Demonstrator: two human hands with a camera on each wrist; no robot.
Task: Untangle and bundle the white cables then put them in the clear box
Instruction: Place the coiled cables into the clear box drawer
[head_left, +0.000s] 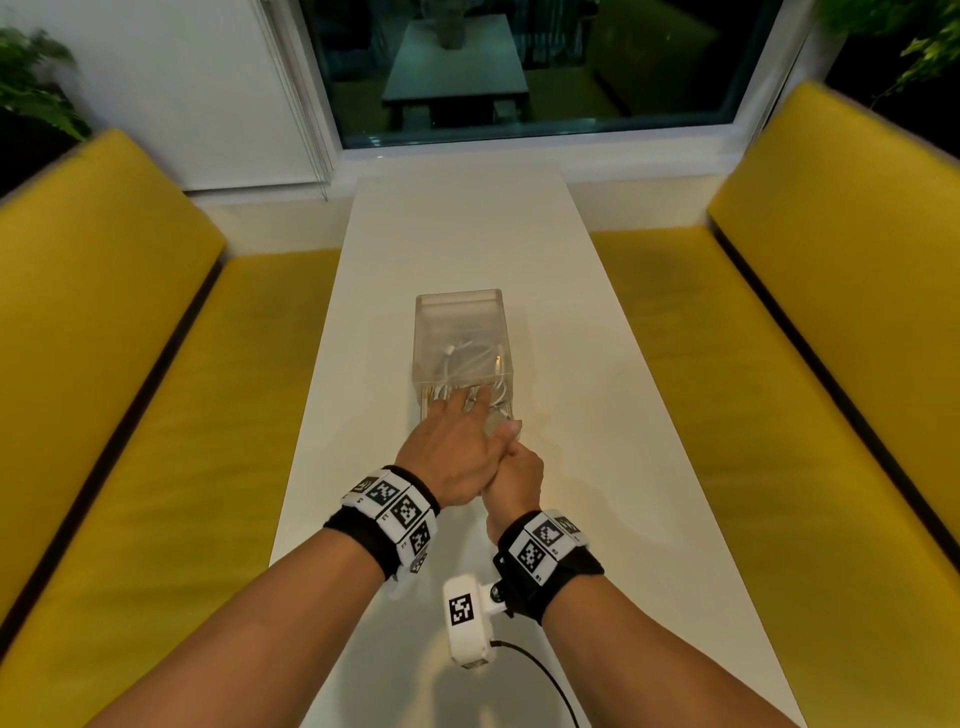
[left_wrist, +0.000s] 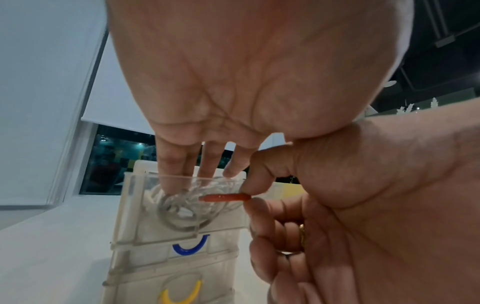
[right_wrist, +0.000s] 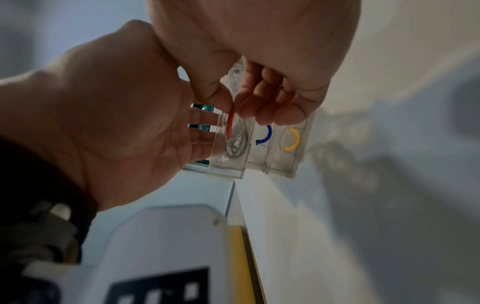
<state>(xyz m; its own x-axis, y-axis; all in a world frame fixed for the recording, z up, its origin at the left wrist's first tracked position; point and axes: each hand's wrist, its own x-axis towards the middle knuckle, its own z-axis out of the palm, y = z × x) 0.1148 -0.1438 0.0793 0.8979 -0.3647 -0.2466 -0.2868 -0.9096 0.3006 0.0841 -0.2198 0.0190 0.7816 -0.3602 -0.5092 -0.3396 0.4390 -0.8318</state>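
Nearest the person, low on the white tabletop (head_left: 363, 571), the two hands meet at the front of the clear box (head_left: 459, 312); the right hand (head_left: 514, 475) sits just beside and partly under the left, its thumb and forefinger pinching the red handle (left_wrist: 224, 197) of the top drawer (left_wrist: 182, 207), the other fingers curled; the drawer is drawn out toward the person, so its opening faces up in front of the box body; the left hand (head_left: 449, 449) lies above it with fingers straight, reaching down and forward into the drawer, fingertips (left_wrist: 168, 185) pressing on the white cables (left_wrist: 179, 207), which lie coiled inside it; further cable shows through the box top in the head view, beyond the fingers. Below the open drawer sit two shut ones, marked by a blue handle (left_wrist: 191, 245) and a yellow handle (left_wrist: 182, 294). The coming move probably turns on this: the drawer slides along the box's long axis, away from the person, and the left fingers stand in that path; they likely need to lift clear before the right grip pushes the drawer home.
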